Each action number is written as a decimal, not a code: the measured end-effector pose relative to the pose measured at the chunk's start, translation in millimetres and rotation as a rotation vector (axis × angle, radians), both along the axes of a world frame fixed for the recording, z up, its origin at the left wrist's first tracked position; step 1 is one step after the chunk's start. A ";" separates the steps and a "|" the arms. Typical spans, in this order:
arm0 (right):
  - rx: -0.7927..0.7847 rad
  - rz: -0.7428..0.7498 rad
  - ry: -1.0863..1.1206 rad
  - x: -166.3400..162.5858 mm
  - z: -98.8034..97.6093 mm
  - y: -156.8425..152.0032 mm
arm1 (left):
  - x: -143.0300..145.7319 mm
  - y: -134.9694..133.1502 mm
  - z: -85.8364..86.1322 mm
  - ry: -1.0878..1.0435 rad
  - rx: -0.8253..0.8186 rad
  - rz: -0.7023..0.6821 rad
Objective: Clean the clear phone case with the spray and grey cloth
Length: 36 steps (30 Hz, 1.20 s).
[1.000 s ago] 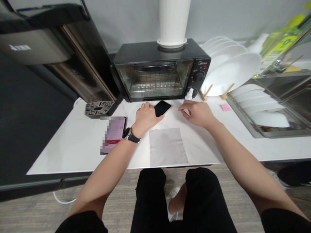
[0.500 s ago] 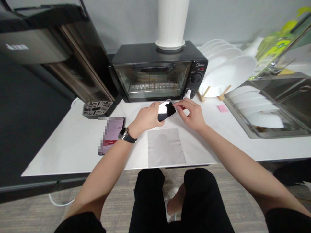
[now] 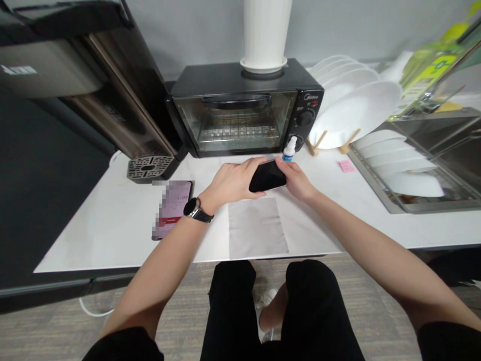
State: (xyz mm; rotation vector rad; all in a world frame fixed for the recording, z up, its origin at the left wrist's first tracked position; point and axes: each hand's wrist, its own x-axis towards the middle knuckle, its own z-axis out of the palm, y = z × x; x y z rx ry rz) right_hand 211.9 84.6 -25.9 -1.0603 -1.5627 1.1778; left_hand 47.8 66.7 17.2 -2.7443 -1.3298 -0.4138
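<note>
A black phone [image 3: 267,176] is lifted off the white counter [image 3: 112,225], screen up. My left hand [image 3: 233,181] grips its left end with fingers wrapped round it. My right hand [image 3: 296,179] holds its right end between thumb and fingers. Behind my right hand stands a small white spray bottle [image 3: 289,150] with a blue label, upright in front of the oven. A grey cloth [image 3: 257,226] lies flat on the counter just below the phone.
A black toaster oven [image 3: 244,113] stands at the back with a white vase [image 3: 266,32] on top. A second phone [image 3: 173,208] lies to the left. White plates [image 3: 356,113] lean in a rack on the right, beside a sink [image 3: 413,170]. A dark appliance [image 3: 93,90] stands left.
The phone lay on the counter under my left hand a second ago. Both hands have picked it up and brought it nearer and to the right; the right hand closed on its end.
</note>
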 end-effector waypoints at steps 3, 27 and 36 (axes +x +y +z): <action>-0.030 -0.021 0.068 -2.2 -7.7 1.9 | -0.4 -0.4 1.2 0.026 -0.005 -0.003; -0.189 -0.113 0.280 -7.3 -10.4 -7.2 | 3.5 -4.3 1.4 0.082 0.009 -0.022; -0.182 -0.172 0.337 -9.6 -20.9 -5.2 | 4.5 -6.5 1.2 0.096 0.051 -0.046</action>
